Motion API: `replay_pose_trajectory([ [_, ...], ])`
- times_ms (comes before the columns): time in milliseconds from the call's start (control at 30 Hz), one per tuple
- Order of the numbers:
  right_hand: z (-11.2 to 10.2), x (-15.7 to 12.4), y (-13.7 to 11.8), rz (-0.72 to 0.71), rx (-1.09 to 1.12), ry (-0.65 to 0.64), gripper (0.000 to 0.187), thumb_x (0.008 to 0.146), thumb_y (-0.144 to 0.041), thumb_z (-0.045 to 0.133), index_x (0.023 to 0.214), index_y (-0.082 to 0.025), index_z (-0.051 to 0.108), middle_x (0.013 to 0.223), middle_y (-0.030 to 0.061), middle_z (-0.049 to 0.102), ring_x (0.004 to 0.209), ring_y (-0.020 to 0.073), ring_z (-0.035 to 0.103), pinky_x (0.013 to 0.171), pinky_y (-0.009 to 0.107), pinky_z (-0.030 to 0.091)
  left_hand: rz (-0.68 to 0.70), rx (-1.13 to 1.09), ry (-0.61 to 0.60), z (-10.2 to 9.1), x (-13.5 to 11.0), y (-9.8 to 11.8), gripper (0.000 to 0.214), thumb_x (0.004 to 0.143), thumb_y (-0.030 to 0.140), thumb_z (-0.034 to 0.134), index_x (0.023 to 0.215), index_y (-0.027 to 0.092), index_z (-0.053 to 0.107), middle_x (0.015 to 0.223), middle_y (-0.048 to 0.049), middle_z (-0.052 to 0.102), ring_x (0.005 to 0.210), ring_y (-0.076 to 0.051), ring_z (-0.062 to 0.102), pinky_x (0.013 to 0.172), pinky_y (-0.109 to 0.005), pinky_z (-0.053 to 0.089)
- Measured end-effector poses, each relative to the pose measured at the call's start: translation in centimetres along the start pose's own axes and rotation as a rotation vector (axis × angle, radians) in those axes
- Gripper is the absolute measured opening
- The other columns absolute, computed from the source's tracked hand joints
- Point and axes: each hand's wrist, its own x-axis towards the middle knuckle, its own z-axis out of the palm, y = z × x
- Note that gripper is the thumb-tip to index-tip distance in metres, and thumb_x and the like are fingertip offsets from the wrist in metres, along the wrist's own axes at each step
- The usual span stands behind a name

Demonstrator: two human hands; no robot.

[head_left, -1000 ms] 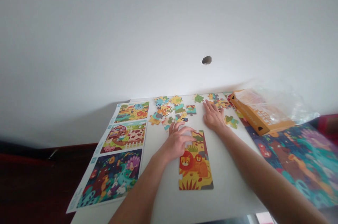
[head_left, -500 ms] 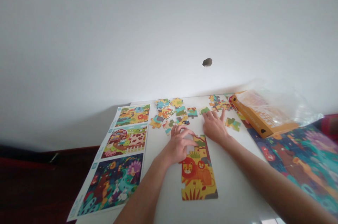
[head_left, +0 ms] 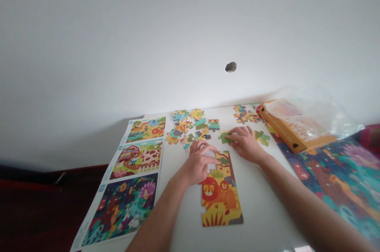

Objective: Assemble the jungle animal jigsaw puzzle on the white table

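A partly joined jigsaw puzzle (head_left: 222,192) with two lions on yellow lies on the white table (head_left: 261,200). At its upper left is my left hand (head_left: 197,167), thumb and index finger stretched apart and touching the top piece, the other fingers loosely bent. My right hand (head_left: 245,143) has its fingertips on a green puzzle piece (head_left: 225,137), which lies just above the joined part. Close to the right hand's wrist side is another green and yellow piece (head_left: 263,138). Part of the green piece is hidden by the fingers.
Several loose pieces (head_left: 179,116) lie at the back left, and a small cluster (head_left: 245,114) at the back right. A reference sheet (head_left: 136,157) with three pictures is on the left. At right, an orange box (head_left: 285,133) with clear plastic stands by a dark finished puzzle (head_left: 332,180).
My right hand has drawn the green piece toward me and slightly left, nearer the joined puzzle. My left hand has stayed at the top piece. The camera view has shifted a little.
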Motion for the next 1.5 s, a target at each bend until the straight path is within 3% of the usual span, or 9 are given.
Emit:
replay_pose_trajectory([
  [133,0.3,-0.4,-0.1,-0.035,0.013,0.011,0.040,0.090,-0.017,0.055,0.121,-0.035,0.070,0.140,0.0077,0.053,0.125,0.0304,0.045,0.104,0.052,0.034,0.004,-0.005,0.012,0.2,0.0,-0.3,0.060,0.073,-0.006,0.047,0.099,0.039,0.078,0.123,0.0010,0.062,0.122,-0.025,0.041,0.113,-0.053,0.029],
  [233,0.6,-0.4,0.1,-0.052,0.013,0.009,0.043,0.091,-0.016,0.053,0.123,-0.040,0.069,0.138,0.0047,0.055,0.123,0.0295,0.045,0.103,0.052,0.035,0.005,0.003,0.018,0.3,0.0,-0.5,0.061,0.073,-0.006,0.047,0.099,0.039,0.078,0.125,0.0007,0.060,0.123,-0.025,0.041,0.112,-0.052,0.030],
  [367,0.9,-0.1,0.0,-0.043,0.006,0.039,0.036,0.095,-0.024,0.053,0.124,-0.038,0.069,0.135,0.0053,0.057,0.119,0.0294,0.046,0.102,0.052,0.036,-0.003,0.018,0.001,0.3,0.0,-0.3,0.058,0.077,-0.003,0.048,0.101,0.041,0.077,0.128,0.0000,0.057,0.125,-0.026,0.041,0.114,-0.056,0.027],
  [600,1.2,0.1,-1.6,-0.115,0.070,0.053,0.038,0.091,-0.019,0.055,0.123,-0.035,0.070,0.122,0.0080,0.061,0.109,0.0277,0.049,0.095,0.047,0.040,-0.028,0.074,-0.014,-0.1,0.1,0.9,0.040,0.085,0.010,0.056,0.105,0.038,0.076,0.147,-0.0020,0.040,0.140,-0.033,0.029,0.116,-0.062,0.020],
  [833,0.5,-0.2,-2.9,-0.191,0.171,0.004,0.048,0.089,-0.028,0.061,0.136,-0.029,0.058,0.123,0.0086,0.062,0.112,0.0279,0.049,0.101,0.048,0.036,-0.208,0.125,0.067,0.3,0.4,0.2,0.034,0.090,0.025,0.060,0.124,0.021,0.061,0.136,-0.0057,0.058,0.135,-0.031,0.035,0.117,-0.056,0.025],
  [1000,-0.1,-0.3,-2.4,-0.085,0.073,-0.022,0.054,0.087,-0.041,0.063,0.138,-0.027,0.055,0.132,0.0130,0.056,0.122,0.0330,0.044,0.106,0.053,0.030,-0.259,0.153,0.116,0.2,0.5,-0.3,0.025,0.087,0.026,0.066,0.112,0.022,0.067,0.127,-0.0060,0.062,0.127,-0.031,0.043,0.114,-0.056,0.029],
  [1167,0.0,-0.3,-1.3,-0.021,0.026,-0.037,0.052,0.087,-0.038,0.062,0.137,-0.027,0.056,0.133,0.0137,0.054,0.126,0.0340,0.041,0.108,0.057,0.027,-0.298,0.139,0.164,0.1,0.5,-0.7,0.020,0.087,0.021,0.065,0.107,0.024,0.070,0.116,-0.0060,0.064,0.118,-0.027,0.053,0.115,-0.056,0.027],
  [1300,0.3,-0.4,-0.9,0.003,0.025,-0.010,0.051,0.087,-0.040,0.063,0.136,-0.027,0.057,0.132,0.0144,0.054,0.125,0.0344,0.043,0.107,0.057,0.027,-0.294,0.106,0.119,0.0,0.2,-0.8,0.025,0.088,0.013,0.060,0.104,0.027,0.072,0.123,-0.0048,0.062,0.120,-0.025,0.055,0.119,-0.059,0.017],
  [1500,0.4,-0.5,-0.9,-0.007,0.032,0.007,0.048,0.086,-0.038,0.063,0.133,-0.026,0.059,0.132,0.0137,0.055,0.123,0.0334,0.044,0.107,0.055,0.030,-0.209,0.069,0.059,0.0,0.1,-0.4,0.027,0.090,0.013,0.057,0.105,0.030,0.073,0.123,-0.0028,0.065,0.122,-0.025,0.053,0.120,-0.060,0.011],
])
